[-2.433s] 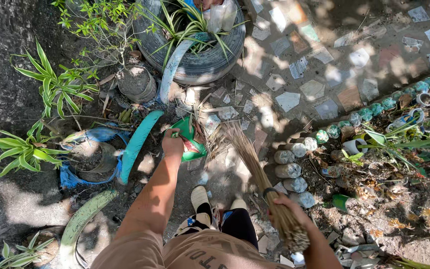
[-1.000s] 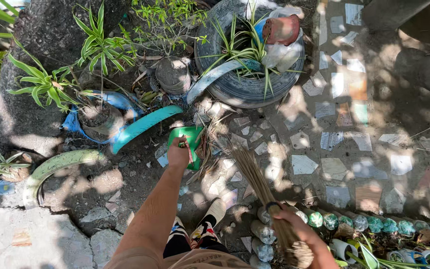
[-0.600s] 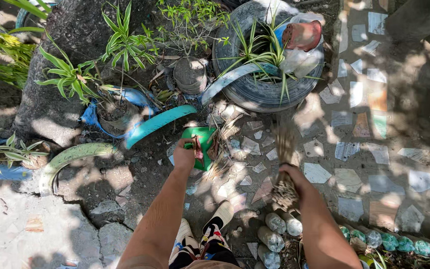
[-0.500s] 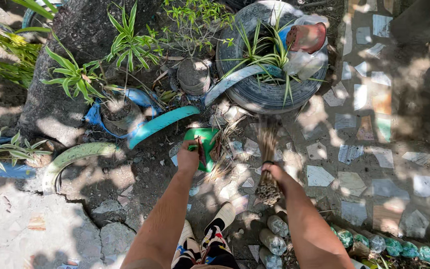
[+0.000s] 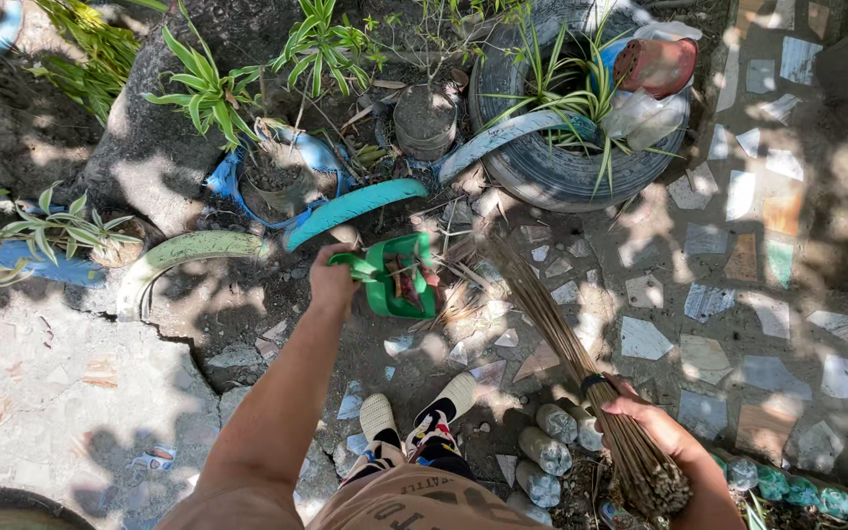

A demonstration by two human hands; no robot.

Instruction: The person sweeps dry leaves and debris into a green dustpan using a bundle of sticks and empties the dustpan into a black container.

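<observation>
Head view: left hand (image 5: 331, 283) on dustpan (image 5: 397, 278)

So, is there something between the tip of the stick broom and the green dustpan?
Nothing solid. The stick broom, held by the right hand, ends just right of the green dustpan in the left hand; only loose dry leaves and twigs lie on the ground between them.

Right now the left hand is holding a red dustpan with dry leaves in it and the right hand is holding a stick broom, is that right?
Not quite. The head view shows the dustpan is green, not red. The rest holds: the left hand holds it by the handle with dry leaves in it, and the right hand holds the stick broom.
</observation>
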